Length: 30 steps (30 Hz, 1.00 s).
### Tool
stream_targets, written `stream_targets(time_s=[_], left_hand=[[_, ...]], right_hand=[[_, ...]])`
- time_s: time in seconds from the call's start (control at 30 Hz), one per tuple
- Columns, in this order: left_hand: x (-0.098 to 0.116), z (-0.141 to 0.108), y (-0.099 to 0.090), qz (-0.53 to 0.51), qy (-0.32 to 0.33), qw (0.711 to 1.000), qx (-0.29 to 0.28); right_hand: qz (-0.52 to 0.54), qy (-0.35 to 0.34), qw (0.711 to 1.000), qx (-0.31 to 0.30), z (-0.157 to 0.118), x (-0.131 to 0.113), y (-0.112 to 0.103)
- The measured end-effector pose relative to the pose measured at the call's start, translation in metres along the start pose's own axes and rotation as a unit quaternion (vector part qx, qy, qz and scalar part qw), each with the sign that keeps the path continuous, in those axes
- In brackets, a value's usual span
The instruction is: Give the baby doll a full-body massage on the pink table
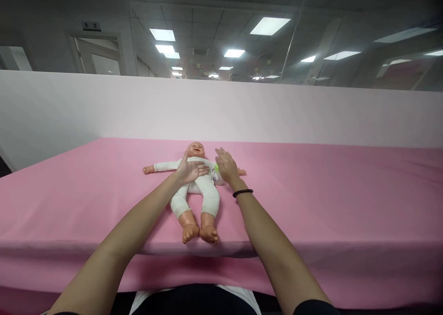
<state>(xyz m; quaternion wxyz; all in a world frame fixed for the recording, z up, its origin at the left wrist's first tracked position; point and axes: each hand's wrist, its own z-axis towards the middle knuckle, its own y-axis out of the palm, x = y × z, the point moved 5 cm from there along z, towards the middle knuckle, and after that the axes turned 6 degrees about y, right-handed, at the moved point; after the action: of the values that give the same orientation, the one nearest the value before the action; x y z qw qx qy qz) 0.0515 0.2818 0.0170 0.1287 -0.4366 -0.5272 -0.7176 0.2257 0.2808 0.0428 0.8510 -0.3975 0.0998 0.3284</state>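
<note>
A baby doll (205, 192) with a white cloth body lies on its back, head away from me, its arms spread sideways. My left hand (190, 171) is over the doll's chest, palm turned up and fingers stretched out, holding nothing. To the right, my right hand (226, 165) has its fingers extended, beside the doll's shoulder and over its arm. Next to the right palm is a small whitish object with a lime-green band (218, 175). The hand partly hides this object, so its kind is unclear. A dark bead bracelet (242, 192) circles my right wrist.
Pink cloth (328, 195) covers the table and drapes over its front edge. A low white partition (221, 109) stands along the back, with clear glass (214, 42) above it. Beyond are lit ceiling panels and a door (98, 58).
</note>
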Motion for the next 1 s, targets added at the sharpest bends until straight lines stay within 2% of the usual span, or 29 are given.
stream_targets(time_s=[0.07, 0.1, 0.23, 0.3, 0.37, 0.47, 0.53, 0.57, 0.7, 0.77, 0.9, 1.0], left_hand=[[0.0, 0.001, 0.0, 0.001, 0.003, 1.0, 0.005], [0.0, 0.001, 0.0, 0.001, 0.005, 1.0, 0.005], [-0.001, 0.002, 0.001, 0.001, 0.005, 1.0, 0.005], [-0.001, 0.002, 0.001, 0.002, 0.004, 1.0, 0.006], [-0.001, 0.002, 0.001, 0.001, 0.004, 1.0, 0.006], [-0.001, 0.0, 0.001, 0.005, 0.005, 1.0, 0.007], [-0.001, 0.0, 0.001, 0.007, 0.007, 1.0, 0.008], [-0.001, 0.0, 0.001, 0.007, 0.008, 1.0, 0.008], [-0.001, 0.001, 0.001, 0.0, 0.005, 1.0, -0.006], [-0.001, 0.001, 0.001, 0.003, 0.005, 1.0, -0.009], [0.0, -0.001, 0.002, 0.013, 0.011, 1.0, -0.007], [0.001, -0.002, 0.003, 0.016, 0.014, 1.0, -0.011]], right_hand=[[-0.015, 0.0, 1.0, 0.021, 0.001, -0.001, -0.005], [-0.023, -0.004, 1.0, 0.013, 0.002, -0.002, -0.005], [-0.038, -0.026, 0.995, -0.091, 0.0, -0.003, 0.006], [-0.035, -0.029, 0.993, -0.106, -0.001, -0.002, 0.009], [-0.031, -0.031, 0.995, -0.092, 0.001, -0.001, 0.006], [-0.023, -0.027, 0.999, -0.035, 0.005, -0.003, -0.006], [-0.032, -0.012, 0.999, -0.012, 0.006, -0.005, -0.013], [-0.042, -0.003, 0.999, -0.022, 0.006, -0.006, -0.014], [-0.082, 0.017, 0.987, -0.141, 0.0, -0.01, -0.004], [-0.098, 0.027, 0.981, -0.165, -0.003, -0.012, 0.0], [-0.151, 0.085, 0.97, -0.173, -0.001, -0.006, -0.002], [-0.194, 0.167, 0.952, -0.166, 0.002, 0.009, -0.012]])
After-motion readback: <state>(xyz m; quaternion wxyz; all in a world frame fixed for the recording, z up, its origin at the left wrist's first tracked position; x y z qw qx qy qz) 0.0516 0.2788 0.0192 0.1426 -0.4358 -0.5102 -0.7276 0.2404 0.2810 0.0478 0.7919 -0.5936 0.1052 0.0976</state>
